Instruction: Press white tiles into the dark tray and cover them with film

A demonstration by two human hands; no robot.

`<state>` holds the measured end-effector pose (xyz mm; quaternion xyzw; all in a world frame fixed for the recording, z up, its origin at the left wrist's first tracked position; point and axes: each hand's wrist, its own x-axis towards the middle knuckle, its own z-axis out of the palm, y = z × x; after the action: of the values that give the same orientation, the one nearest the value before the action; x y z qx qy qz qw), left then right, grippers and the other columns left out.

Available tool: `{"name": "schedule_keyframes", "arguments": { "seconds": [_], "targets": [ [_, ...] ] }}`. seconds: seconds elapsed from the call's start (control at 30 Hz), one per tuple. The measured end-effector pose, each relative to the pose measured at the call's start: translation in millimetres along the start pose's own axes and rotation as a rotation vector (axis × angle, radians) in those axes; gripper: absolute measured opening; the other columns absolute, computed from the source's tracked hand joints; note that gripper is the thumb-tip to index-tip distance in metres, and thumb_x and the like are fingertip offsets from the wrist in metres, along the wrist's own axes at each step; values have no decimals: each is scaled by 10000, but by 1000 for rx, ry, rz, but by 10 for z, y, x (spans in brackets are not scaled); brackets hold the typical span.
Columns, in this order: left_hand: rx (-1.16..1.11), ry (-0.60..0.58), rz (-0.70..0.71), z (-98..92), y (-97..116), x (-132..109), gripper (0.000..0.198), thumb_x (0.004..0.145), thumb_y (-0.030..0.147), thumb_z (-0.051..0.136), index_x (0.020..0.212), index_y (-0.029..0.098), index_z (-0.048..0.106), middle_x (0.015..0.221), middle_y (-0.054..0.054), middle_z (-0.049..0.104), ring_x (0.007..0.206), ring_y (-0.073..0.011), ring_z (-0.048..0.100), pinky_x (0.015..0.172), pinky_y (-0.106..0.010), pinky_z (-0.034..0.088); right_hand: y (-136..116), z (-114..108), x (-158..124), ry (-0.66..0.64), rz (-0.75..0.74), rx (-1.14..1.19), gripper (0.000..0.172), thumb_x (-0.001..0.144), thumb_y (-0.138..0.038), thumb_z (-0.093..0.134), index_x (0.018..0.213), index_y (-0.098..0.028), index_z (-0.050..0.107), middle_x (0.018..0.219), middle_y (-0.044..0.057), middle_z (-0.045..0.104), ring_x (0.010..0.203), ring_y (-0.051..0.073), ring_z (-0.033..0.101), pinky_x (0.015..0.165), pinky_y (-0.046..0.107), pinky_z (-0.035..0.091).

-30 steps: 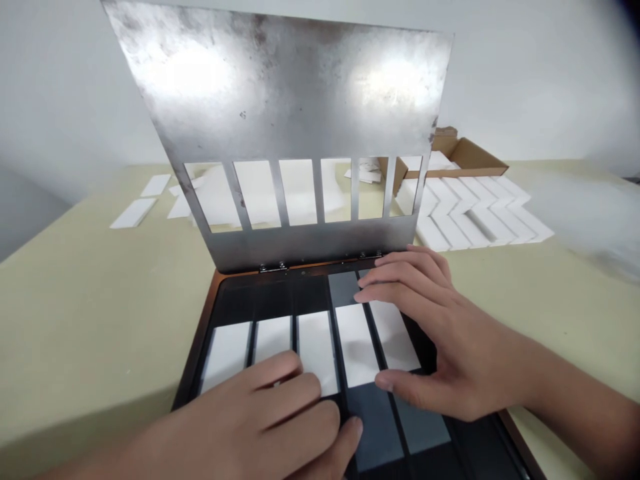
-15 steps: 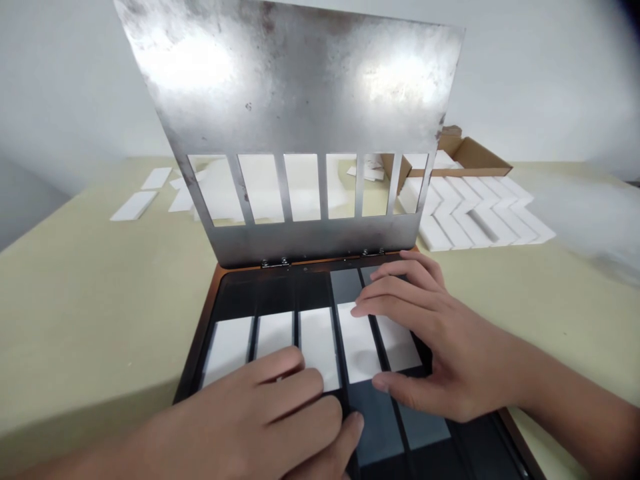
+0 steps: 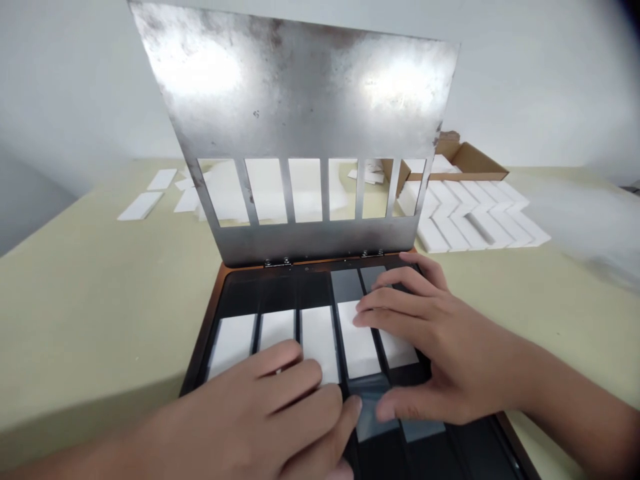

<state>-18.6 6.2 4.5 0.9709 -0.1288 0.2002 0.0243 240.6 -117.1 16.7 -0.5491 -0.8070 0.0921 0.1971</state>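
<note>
Inside a shallow black tray (image 3: 300, 293) with brown sides, white rectangular cards (image 3: 320, 340) lie in a row, in lanes split by dark ribs. My left hand (image 3: 295, 413) is curled over the lower left, its index fingertip at the edge of a clear film strip (image 3: 375, 413) below the fourth card. Its thumb is partly hidden, and I cannot make out what its fingers hold. My right hand (image 3: 430, 333) is open, fingertips resting on the fourth card (image 3: 357, 343) and thumb over the film. It partly covers the fifth card (image 3: 397, 347).
A hinged metal plate (image 3: 310, 127) with several rectangular cutouts stands raised behind the tray. Back right, white blocks (image 3: 480, 213) lie in rows before a cardboard box (image 3: 480, 160). Loose white pieces (image 3: 140, 207) rest on the pale table (image 3: 100, 280) at left.
The film below the fourth card was flat and now looks creased, with its near end raised. My right thumb has moved off the card's lower edge toward me. The left hand has barely moved.
</note>
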Motion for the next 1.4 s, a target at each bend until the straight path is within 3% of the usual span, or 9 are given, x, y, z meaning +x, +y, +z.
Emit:
{"name": "schedule_keyframes", "arguments": {
  "seconds": [0.2, 0.37, 0.47, 0.57, 0.67, 0.73, 0.9, 1.17, 1.4],
  "targets": [
    [50, 12, -50, -4, -25, -2, 316, 1084, 321, 627, 1297, 112, 731, 977, -46, 724, 881, -247, 633, 893, -465, 427, -10, 15, 3, 18, -49, -36, 828, 783, -814, 761, 1293, -171, 657, 1256, 70, 729, 1209, 300, 571, 1289, 558, 70],
    [136, 119, -137, -51, -61, 26, 275, 1065, 222, 581, 1301, 144, 698, 1024, -68, 698, 887, -251, 601, 872, -445, 438, -37, 38, 5, -8, 32, -45, 512, 977, -617, 688, 1286, -209, 668, 1293, 53, 719, 1261, 293, 543, 1282, 552, 72],
    [74, 203, -119, -58, -54, 21, 181, 1012, 196, 649, 1179, 172, 717, 1040, -64, 693, 892, -239, 579, 840, -409, 454, -51, 44, 10, -14, 61, -22, 365, 1013, -503, 669, 1251, -227, 680, 1289, 40, 722, 1247, 282, 550, 1277, 551, 92],
    [-9, 88, -22, -24, -17, 8, 159, 1048, 291, 677, 1156, 211, 762, 1197, -7, 743, 1031, -219, 611, 1008, -420, 431, -56, 54, 16, 10, 67, -27, 310, 1030, -425, 655, 1270, -230, 676, 1273, 28, 731, 1232, 269, 555, 1269, 546, 116],
    [8, -58, -25, 14, 4, 16, 333, 1108, 459, 595, 1337, 257, 728, 1427, 43, 706, 1249, -211, 575, 1225, -439, 248, -45, 69, 23, 45, 53, -44, 341, 1059, -390, 620, 1363, -237, 641, 1263, 28, 737, 1224, 260, 551, 1260, 538, 144],
    [22, -101, -57, 23, -3, 27, 406, 1111, 513, 563, 1397, 257, 697, 1485, 44, 678, 1295, -212, 555, 1263, -434, 177, -33, 76, 28, 50, 48, -46, 347, 1074, -369, 597, 1398, -249, 624, 1260, 24, 738, 1219, 256, 548, 1253, 536, 158],
    [7, -89, -108, 21, -30, 23, 429, 1100, 505, 576, 1432, 253, 679, 1542, 53, 634, 1284, -222, 568, 1260, -430, 194, -11, 79, 23, 55, 53, -34, 326, 1077, -314, 584, 1395, -260, 627, 1275, 3, 734, 1211, 241, 542, 1246, 529, 170],
    [-67, -45, -172, 43, -49, -4, 451, 1063, 478, 649, 1446, 239, 668, 1508, 39, 665, 1375, -258, 538, 1264, -432, 187, -1, 75, 17, 41, 61, -14, 382, 1067, -269, 576, 1448, -273, 604, 1301, -10, 728, 1207, 243, 531, 1244, 542, 171],
    [-67, -11, -219, 15, -50, -5, 369, 1098, 387, 540, 1387, 239, 714, 1244, -67, 712, 1152, -302, 557, 1056, -462, 298, -19, 41, 5, 27, 60, 6, 435, 1034, -264, 587, 1469, -263, 599, 1295, 4, 732, 1205, 251, 541, 1258, 546, 150]
  ]
}}
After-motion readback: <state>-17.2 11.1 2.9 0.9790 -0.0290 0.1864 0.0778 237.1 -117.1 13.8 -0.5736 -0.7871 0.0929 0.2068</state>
